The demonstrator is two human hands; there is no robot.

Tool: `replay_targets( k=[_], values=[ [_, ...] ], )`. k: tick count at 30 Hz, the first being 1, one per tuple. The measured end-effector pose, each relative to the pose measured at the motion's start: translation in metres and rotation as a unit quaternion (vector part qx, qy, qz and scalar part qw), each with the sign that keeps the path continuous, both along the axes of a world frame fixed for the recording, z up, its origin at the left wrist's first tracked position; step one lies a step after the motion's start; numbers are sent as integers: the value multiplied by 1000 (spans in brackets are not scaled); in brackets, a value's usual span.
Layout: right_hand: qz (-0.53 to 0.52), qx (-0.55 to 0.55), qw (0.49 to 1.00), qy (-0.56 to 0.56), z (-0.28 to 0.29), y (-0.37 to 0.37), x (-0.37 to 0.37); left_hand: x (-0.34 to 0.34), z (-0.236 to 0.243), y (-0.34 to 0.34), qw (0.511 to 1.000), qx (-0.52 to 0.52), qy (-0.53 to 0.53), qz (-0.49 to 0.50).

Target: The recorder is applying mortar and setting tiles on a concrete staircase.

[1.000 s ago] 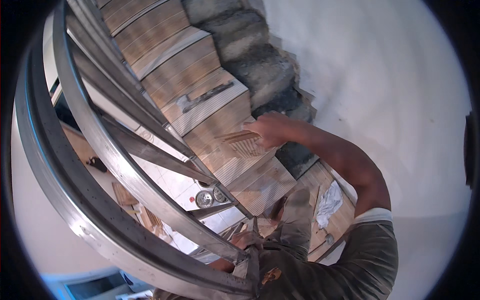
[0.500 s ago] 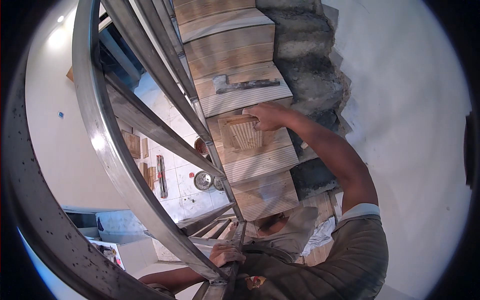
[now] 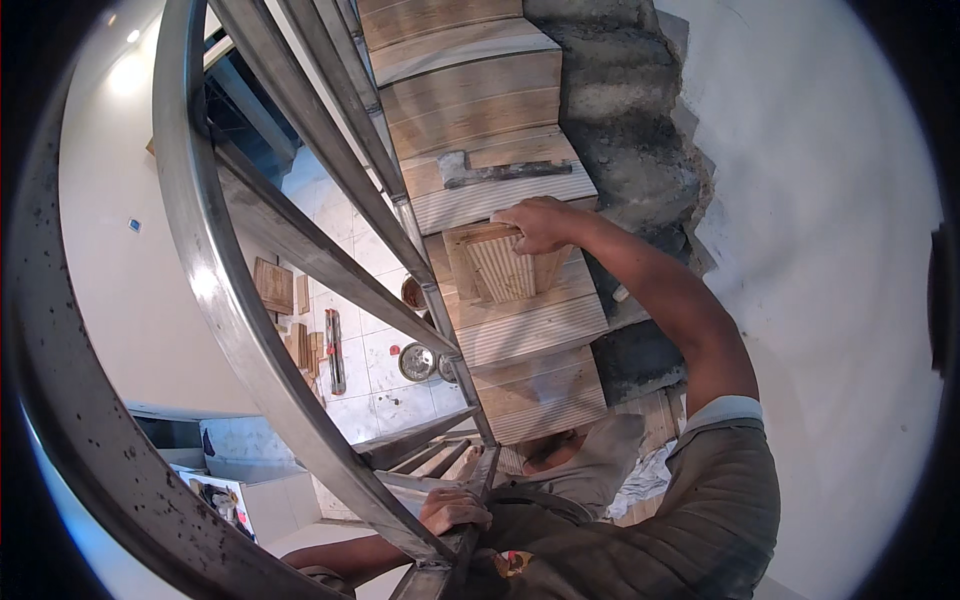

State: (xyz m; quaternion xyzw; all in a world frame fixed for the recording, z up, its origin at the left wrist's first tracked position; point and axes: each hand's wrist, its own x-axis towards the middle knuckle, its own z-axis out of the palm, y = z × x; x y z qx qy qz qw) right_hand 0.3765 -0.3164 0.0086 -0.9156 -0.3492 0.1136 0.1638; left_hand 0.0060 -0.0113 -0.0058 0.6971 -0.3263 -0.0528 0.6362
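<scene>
On a wood-look stair tread point(image 3: 520, 335), my right hand point(image 3: 540, 225) grips the top edge of several small wood-look tile pieces point(image 3: 508, 270). They stand upright in a bundle, a ribbed face outermost. My fingers curl over the top, and some lower edges are hard to make out. My left hand point(image 3: 455, 510) is wrapped round a bar of the metal stair railing point(image 3: 215, 290), low in the view. One step above the tiles lies a hammer point(image 3: 515, 171) with a broad, pale-crusted head and dark handle.
Rough bare concrete steps point(image 3: 620, 90) run between the tiled treads and the white wall point(image 3: 820, 250). Beyond the railing, on the floor below, are a round metal bowl point(image 3: 416, 362), a long tile cutter point(image 3: 334, 350) and cut tile pieces point(image 3: 273, 285). A crumpled white sheet point(image 3: 645, 478) lies near my legs.
The whole view has shifted slightly. The tile bundle is turned a little under my right hand, showing more of its right side. My left hand stays on the railing.
</scene>
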Motion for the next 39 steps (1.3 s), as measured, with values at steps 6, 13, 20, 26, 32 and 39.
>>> replay_targets(
  k=[6, 13, 20, 26, 32, 39],
  values=[
    [3, -15, 1000, -18, -3, 8, 13, 3, -2, 2, 1000, -13, -14, -25],
    [-18, -29, 999, 42, -13, 10, 45, 13, -4, 0, 997, -29, -34, -65],
    [-52, -119, 991, 12, -12, 30, 57, 20, 1, 1, 997, -29, -19, -65],
    [-65, -120, 990, -21, 4, 51, 49, 21, 6, 10, 998, -7, -25, -62],
    [-90, -158, 983, -37, -5, 53, 55, 23, 2, 18, 997, 4, -27, -76],
    [-133, -143, 976, -99, -23, 40, 58, 30, -1, 22, 994, 10, -32, -101]
  ],
)
